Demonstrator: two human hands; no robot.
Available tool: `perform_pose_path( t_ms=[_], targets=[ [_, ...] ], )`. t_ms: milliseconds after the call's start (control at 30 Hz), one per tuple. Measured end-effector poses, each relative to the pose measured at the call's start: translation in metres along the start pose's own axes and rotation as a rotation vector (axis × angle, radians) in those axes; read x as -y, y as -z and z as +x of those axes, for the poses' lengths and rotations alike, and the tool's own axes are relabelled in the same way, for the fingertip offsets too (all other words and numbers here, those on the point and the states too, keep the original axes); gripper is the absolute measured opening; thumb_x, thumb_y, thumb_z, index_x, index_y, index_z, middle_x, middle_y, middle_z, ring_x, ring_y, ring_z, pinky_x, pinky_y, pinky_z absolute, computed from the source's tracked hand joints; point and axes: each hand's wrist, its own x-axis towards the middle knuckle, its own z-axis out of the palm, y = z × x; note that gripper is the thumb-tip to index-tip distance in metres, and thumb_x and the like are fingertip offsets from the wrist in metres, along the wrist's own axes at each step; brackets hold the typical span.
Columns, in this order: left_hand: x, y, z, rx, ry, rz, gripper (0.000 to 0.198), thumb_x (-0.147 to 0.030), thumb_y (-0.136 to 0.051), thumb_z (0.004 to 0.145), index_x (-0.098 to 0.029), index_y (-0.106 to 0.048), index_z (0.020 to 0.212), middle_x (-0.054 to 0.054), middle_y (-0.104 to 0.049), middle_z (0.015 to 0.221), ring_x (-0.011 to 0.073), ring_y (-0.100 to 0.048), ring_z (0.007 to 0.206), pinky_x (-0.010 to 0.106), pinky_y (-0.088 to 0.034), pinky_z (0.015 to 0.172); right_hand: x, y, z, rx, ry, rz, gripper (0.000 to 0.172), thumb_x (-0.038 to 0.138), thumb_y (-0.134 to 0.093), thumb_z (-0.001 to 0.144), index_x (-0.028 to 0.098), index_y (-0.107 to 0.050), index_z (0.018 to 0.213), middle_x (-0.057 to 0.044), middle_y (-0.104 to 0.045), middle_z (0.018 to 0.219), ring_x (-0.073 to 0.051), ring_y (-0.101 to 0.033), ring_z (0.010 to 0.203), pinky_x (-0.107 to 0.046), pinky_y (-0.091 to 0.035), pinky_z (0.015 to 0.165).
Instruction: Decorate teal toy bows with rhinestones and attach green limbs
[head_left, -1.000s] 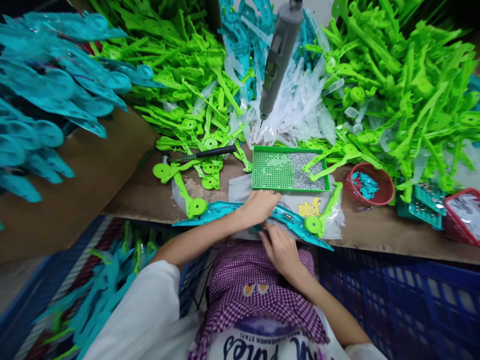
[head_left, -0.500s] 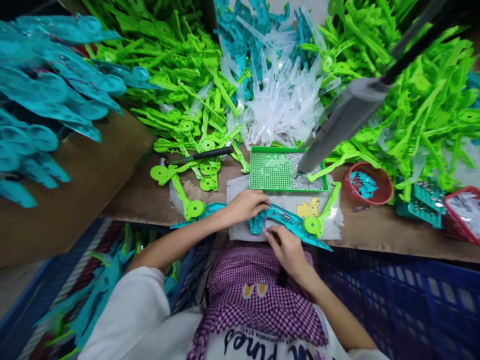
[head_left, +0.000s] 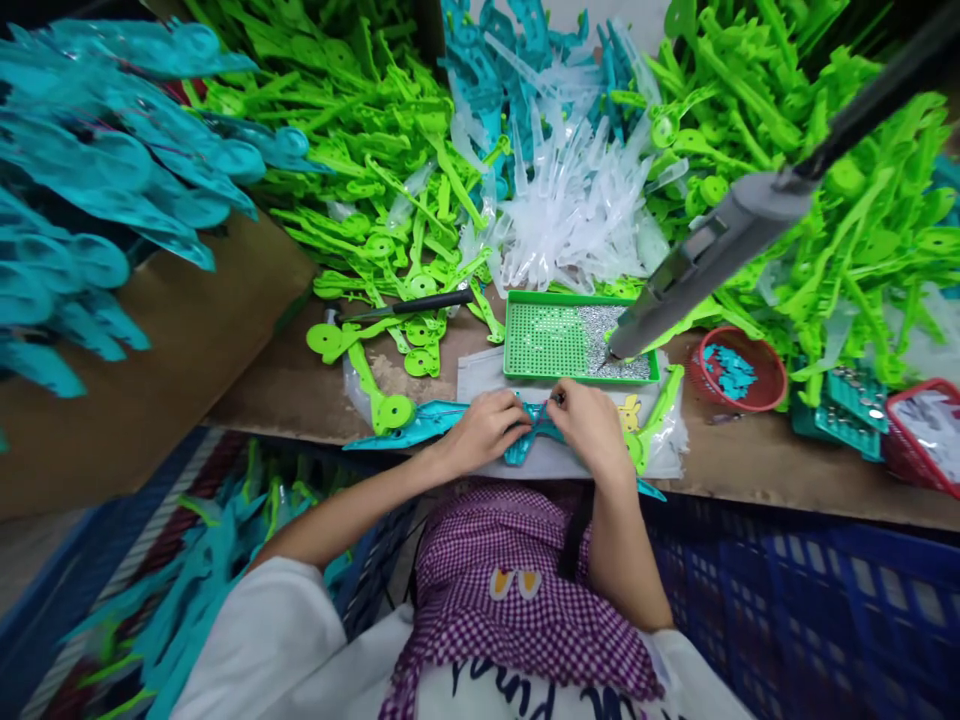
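Note:
A long teal plastic body (head_left: 420, 425) lies across the pale mat (head_left: 478, 374) at the table's front edge, with thin wires along it. A lime-green arm piece (head_left: 391, 411) sits at its left end and another lime-green arm piece (head_left: 663, 405) at its right end. My left hand (head_left: 487, 430) is closed on the middle of the body, beside a short teal crosspiece (head_left: 517, 450). Just right of it, my right hand (head_left: 596, 425) pinches at the body's middle, fingertips together. A small dark spot shows at those fingertips; what they hold is too small to make out.
Behind the mat stands a green tray (head_left: 544, 340) of small metal screws, with a grey electric screwdriver (head_left: 712, 250) hanging over it. A hammer (head_left: 420, 303) lies left. A red basket (head_left: 765, 370) holds teal bits. Piles of green parts (head_left: 847, 210) and clear pieces (head_left: 570, 210) fill the back.
My right hand has moved up from below the teal body to its upper edge, turning over with the back of the hand upward. My left hand has shifted slightly down, fingers still on the body.

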Motion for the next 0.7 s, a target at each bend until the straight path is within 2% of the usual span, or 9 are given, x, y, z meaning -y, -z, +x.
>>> perform_pose_path(
  t_ms=[133, 267, 367, 433, 500, 567, 633, 700],
  targets=[
    [-0.012, -0.001, -0.006, 0.050, -0.139, 0.328, 0.027, -0.015, -0.038, 0.098, -0.014, -0.065, 0.102, 0.011, -0.066, 0.102, 0.0192, -0.060, 0.092, 0.034, -0.044, 0.081, 0.011, 0.005, 0.029, 0.134, 0.201, 0.028, 0.019, 0.015, -0.056, 0.078, 0.023, -0.070, 0.088, -0.005, -0.073, 0.085, -0.020, -0.063, 0.081, -0.028, -0.034, 0.064],
    [-0.021, -0.002, -0.002, 0.009, -0.342, 0.445, 0.026, -0.009, -0.040, 0.095, -0.014, -0.065, 0.100, 0.012, -0.065, 0.117, 0.0194, -0.059, 0.109, 0.034, -0.044, 0.093, 0.014, 0.006, 0.051, 0.324, 0.443, 0.085, 0.023, 0.011, -0.056, 0.079, 0.020, -0.074, 0.090, -0.004, -0.074, 0.090, -0.018, -0.065, 0.085, -0.027, -0.042, 0.074],
    [-0.024, 0.001, 0.002, 0.015, -0.437, 0.544, 0.024, -0.009, -0.042, 0.094, -0.014, -0.065, 0.092, 0.010, -0.069, 0.102, 0.0193, -0.062, 0.101, 0.035, -0.045, 0.094, 0.009, 0.008, 0.055, 0.428, 0.624, 0.181, 0.027, 0.011, -0.053, 0.083, 0.018, -0.072, 0.100, -0.006, -0.073, 0.101, -0.017, -0.065, 0.093, -0.028, -0.045, 0.082],
    [-0.028, 0.004, 0.005, 0.060, -0.437, 0.596, 0.025, -0.007, -0.041, 0.093, -0.014, -0.065, 0.088, 0.009, -0.070, 0.089, 0.0187, -0.064, 0.089, 0.034, -0.047, 0.090, 0.001, 0.010, 0.050, 0.448, 0.683, 0.276, 0.031, 0.013, -0.053, 0.085, 0.018, -0.068, 0.112, -0.006, -0.072, 0.103, -0.016, -0.064, 0.092, -0.029, -0.047, 0.083],
    [-0.032, 0.008, 0.007, 0.133, -0.358, 0.584, 0.024, -0.004, -0.043, 0.091, -0.013, -0.065, 0.087, 0.008, -0.068, 0.084, 0.0188, -0.064, 0.083, 0.032, -0.048, 0.083, -0.011, 0.012, 0.041, 0.372, 0.634, 0.408, 0.036, 0.021, -0.056, 0.087, 0.019, -0.061, 0.123, -0.006, -0.071, 0.101, -0.016, -0.064, 0.086, -0.029, -0.050, 0.078],
    [-0.034, 0.013, 0.012, 0.210, -0.204, 0.511, 0.020, -0.004, -0.048, 0.087, -0.012, -0.066, 0.088, 0.009, -0.067, 0.091, 0.0181, -0.063, 0.076, 0.030, -0.048, 0.072, -0.023, 0.012, 0.026, 0.201, 0.499, 0.548, 0.039, 0.031, -0.057, 0.088, 0.020, -0.059, 0.126, -0.006, -0.071, 0.099, -0.015, -0.064, 0.081, -0.030, -0.051, 0.073],
    [-0.030, 0.018, 0.020, 0.257, -0.037, 0.368, 0.016, -0.009, -0.053, 0.086, -0.013, -0.068, 0.088, 0.010, -0.065, 0.101, 0.0163, -0.062, 0.071, 0.029, -0.047, 0.065, -0.032, 0.006, 0.008, 0.038, 0.379, 0.650, 0.033, 0.036, -0.056, 0.089, 0.021, -0.062, 0.118, -0.005, -0.070, 0.099, -0.015, -0.064, 0.081, -0.029, -0.052, 0.072],
    [-0.020, 0.023, 0.030, 0.267, 0.079, 0.195, 0.013, -0.016, -0.059, 0.085, -0.016, -0.072, 0.087, 0.010, -0.064, 0.103, 0.0160, -0.063, 0.074, 0.027, -0.046, 0.065, -0.037, -0.007, -0.012, -0.059, 0.340, 0.694, 0.024, 0.037, -0.055, 0.091, 0.022, -0.066, 0.107, -0.004, -0.070, 0.095, -0.015, -0.064, 0.081, -0.029, -0.052, 0.073]
  ],
)
